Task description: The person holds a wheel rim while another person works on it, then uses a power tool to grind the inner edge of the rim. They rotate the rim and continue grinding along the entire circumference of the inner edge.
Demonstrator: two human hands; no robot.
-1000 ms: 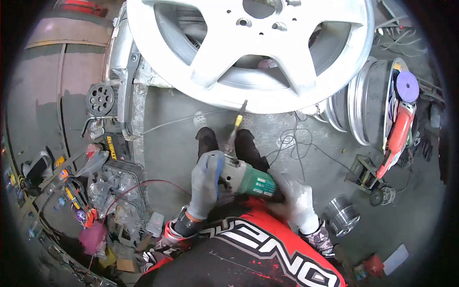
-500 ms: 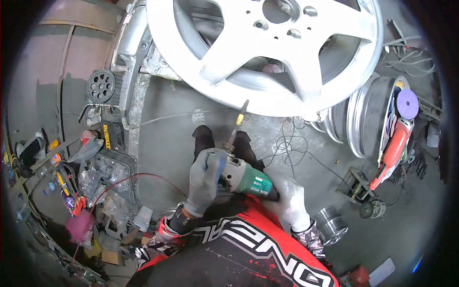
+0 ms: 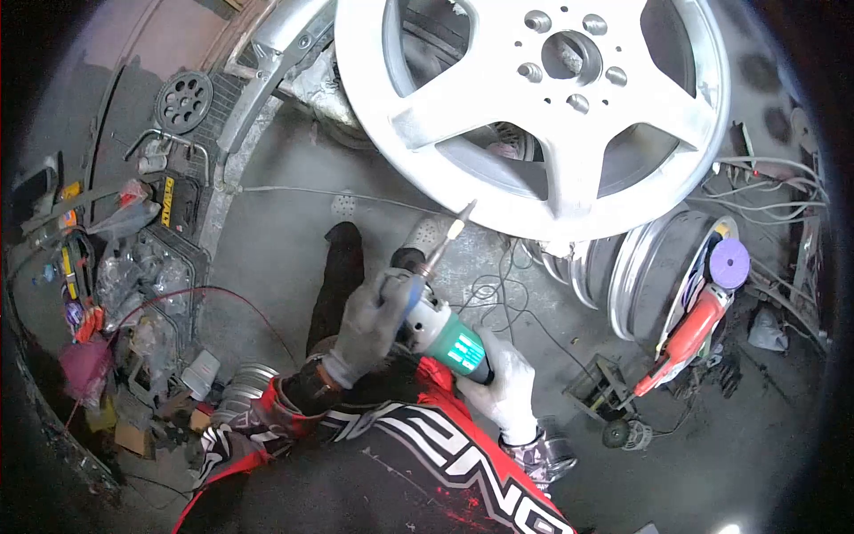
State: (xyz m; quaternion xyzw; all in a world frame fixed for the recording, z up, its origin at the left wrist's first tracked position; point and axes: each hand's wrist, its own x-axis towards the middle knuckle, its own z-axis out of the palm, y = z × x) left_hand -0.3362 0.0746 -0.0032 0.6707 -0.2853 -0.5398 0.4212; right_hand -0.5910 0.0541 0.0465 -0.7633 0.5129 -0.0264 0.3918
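A green and silver power grinder (image 3: 452,342) with a long shaft and a pointed bit lies across the front of my body. My left hand (image 3: 372,322), in a grey glove, is wrapped round its metal neck. Around the rear end of its body my right hand (image 3: 505,383), in a whitish glove, is closed. The bit points up toward the lower rim of a large white spoked wheel (image 3: 569,178); whether its tip touches the rim I cannot tell.
A red polisher (image 3: 689,334) with a purple pad leans by stacked rims (image 3: 636,276) at the right. Plastic bags and tools (image 3: 133,276) lie at the left. A black cable (image 3: 503,294) coils on the floor. A metal frame (image 3: 245,116) stands at the upper left.
The view has shifted, so the wheel sits further right and lower. Both hands still hold the grinder, its bit now nearer the wheel's lower rim. One leg has moved outward.
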